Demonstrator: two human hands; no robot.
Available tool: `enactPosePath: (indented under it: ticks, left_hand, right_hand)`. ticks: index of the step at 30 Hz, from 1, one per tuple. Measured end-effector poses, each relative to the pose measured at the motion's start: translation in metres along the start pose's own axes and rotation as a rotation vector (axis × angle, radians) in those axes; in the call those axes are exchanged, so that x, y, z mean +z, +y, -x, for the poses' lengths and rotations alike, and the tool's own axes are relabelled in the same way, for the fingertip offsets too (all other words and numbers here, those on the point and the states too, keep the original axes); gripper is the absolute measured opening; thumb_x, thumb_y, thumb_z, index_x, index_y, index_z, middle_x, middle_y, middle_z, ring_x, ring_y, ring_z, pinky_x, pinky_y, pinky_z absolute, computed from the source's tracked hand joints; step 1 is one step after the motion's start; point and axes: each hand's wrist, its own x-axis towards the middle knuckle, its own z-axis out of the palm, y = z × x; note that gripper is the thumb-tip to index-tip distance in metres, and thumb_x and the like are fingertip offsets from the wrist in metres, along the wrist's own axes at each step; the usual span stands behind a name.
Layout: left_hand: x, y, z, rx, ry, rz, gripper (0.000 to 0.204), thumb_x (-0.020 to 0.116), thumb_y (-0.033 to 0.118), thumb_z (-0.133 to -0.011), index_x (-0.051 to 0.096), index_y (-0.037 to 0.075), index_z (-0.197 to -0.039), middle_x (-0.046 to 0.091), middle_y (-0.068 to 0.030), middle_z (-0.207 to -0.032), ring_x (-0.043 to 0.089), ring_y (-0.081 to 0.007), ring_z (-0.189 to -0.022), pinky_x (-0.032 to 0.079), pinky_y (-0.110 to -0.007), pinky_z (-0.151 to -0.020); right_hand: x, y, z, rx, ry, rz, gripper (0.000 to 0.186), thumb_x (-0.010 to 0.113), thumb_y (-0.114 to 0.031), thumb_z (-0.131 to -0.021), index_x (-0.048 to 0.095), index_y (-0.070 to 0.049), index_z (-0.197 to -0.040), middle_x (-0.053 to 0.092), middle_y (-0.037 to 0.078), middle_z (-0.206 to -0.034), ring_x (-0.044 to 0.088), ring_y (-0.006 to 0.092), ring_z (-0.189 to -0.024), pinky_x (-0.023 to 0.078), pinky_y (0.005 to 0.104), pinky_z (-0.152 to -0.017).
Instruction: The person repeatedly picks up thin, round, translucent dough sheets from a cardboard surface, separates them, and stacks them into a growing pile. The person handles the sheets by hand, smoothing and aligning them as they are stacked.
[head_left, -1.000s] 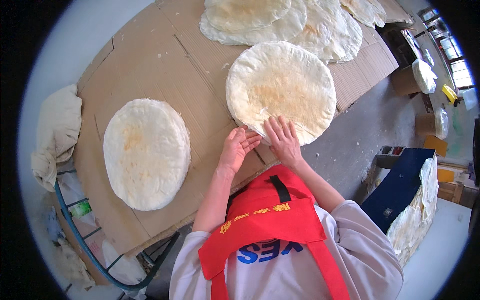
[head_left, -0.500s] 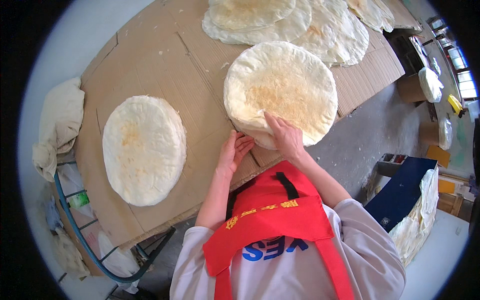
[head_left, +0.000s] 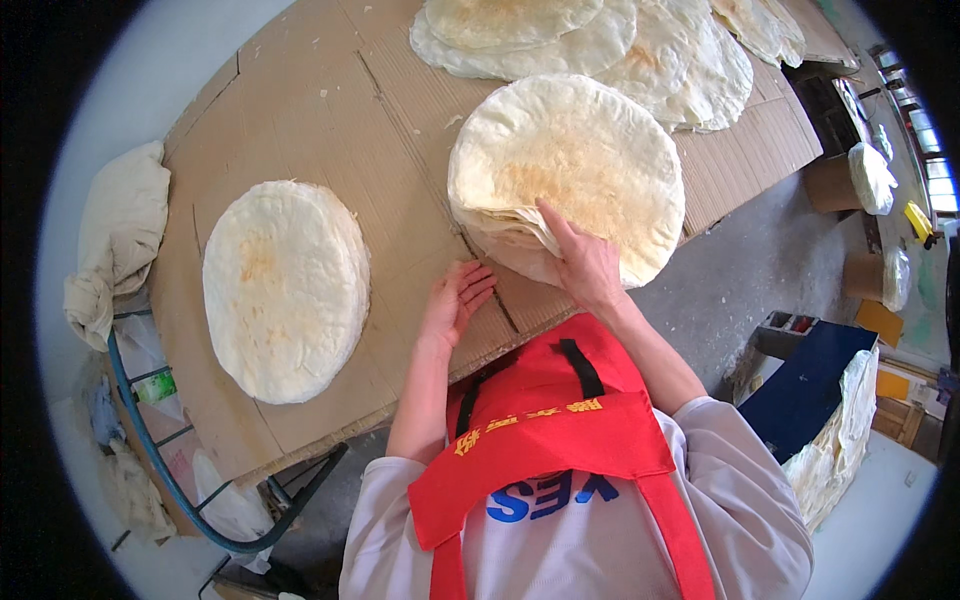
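Observation:
In front of me lies a round stack of flatbreads [head_left: 585, 150], pale with a toasted brown middle. My right hand [head_left: 588, 262] grips the near edge of its upper layers, folding several thin sheets upward so that their edges fan out. The thumb rests on top; the fingers underneath are partly hidden. Just left of the stack's near edge, my left hand [head_left: 458, 298] is held palm up with fingers apart and holds nothing. A second flatbread stack [head_left: 285, 295] sits farther left on the cardboard, apart from both hands.
Cardboard [head_left: 390, 200] covers the table. More loose flatbreads [head_left: 520, 35] overlap at its far side. A bundled cloth [head_left: 120, 235] hangs at the left corner above a blue metal frame [head_left: 150, 425]. At right stand a dark blue board [head_left: 815, 385] and wrapped tubs [head_left: 830, 180].
My right hand has lifted more flatbread layers at the near edge, exposing their fanned edges. My left hand has drawn away from the stack, leftward and slightly toward me.

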Motion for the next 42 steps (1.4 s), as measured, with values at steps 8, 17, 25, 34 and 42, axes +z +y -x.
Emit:
enactPosePath:
  ticks: [8, 17, 25, 34, 42]
  left_hand:
    - [0.041, -0.03, -0.012, 0.069, -0.246, 0.289, 0.069, 0.064, 0.045, -0.072, 0.04, 0.004, -0.121, 0.05, -0.0118, -0.115, 0.05, -0.0229, -0.104, 0.039, -0.039, -0.092]
    - [0.103, -0.036, -0.016, 0.36, 0.26, 0.138, 0.038, 0.06, -0.005, -0.068, 0.052, -0.004, -0.105, 0.057, -0.0093, -0.1, 0.056, -0.018, -0.086, 0.046, -0.029, -0.077]
    - [0.094, 0.058, 0.043, 0.341, 0.17, -0.03, 0.051, 0.066, 0.0, -0.063, 0.047, -0.004, -0.111, 0.057, -0.0125, -0.102, 0.057, -0.022, -0.092, 0.046, -0.034, -0.082]
    - [-0.01, 0.01, 0.011, 0.173, 0.377, 0.014, 0.058, 0.062, 0.01, -0.075, 0.034, -0.002, -0.124, 0.046, -0.0174, -0.119, 0.048, -0.0276, -0.108, 0.044, -0.041, -0.088]
    - [0.044, 0.054, 0.003, 0.143, 0.539, -0.215, 0.047, 0.068, 0.009, -0.071, 0.049, -0.004, -0.111, 0.056, -0.0142, -0.105, 0.057, -0.0222, -0.092, 0.048, -0.033, -0.079]
  right_hand:
    - [0.033, -0.002, 0.026, -0.211, 0.216, 0.198, 0.056, 0.053, -0.005, -0.069, 0.039, -0.009, -0.123, 0.05, 0.006, -0.113, 0.047, 0.0266, -0.106, 0.046, 0.0383, -0.072]
    - [0.049, 0.036, 0.092, 0.204, -0.548, -0.689, 0.021, 0.05, -0.011, -0.082, 0.058, -0.004, -0.1, 0.06, 0.011, -0.098, 0.058, 0.0267, -0.09, 0.049, 0.0327, -0.074]
    - [0.022, 0.159, 0.025, 0.515, 0.059, -2.163, 0.069, 0.04, -0.055, -0.082, 0.031, -0.007, -0.13, 0.04, 0.013, -0.129, 0.043, 0.0274, -0.115, 0.037, 0.044, -0.094]
    - [-0.022, 0.165, -0.059, 0.413, -0.264, -1.505, 0.065, 0.07, -0.02, -0.07, 0.037, -0.003, -0.124, 0.051, 0.01, -0.114, 0.05, 0.0201, -0.104, 0.041, 0.0354, -0.09]
    - [-0.019, 0.168, -0.043, 0.562, -0.223, -1.564, 0.074, 0.075, -0.02, -0.064, 0.036, -0.003, -0.124, 0.052, 0.01, -0.112, 0.053, 0.0207, -0.1, 0.044, 0.0357, -0.086]
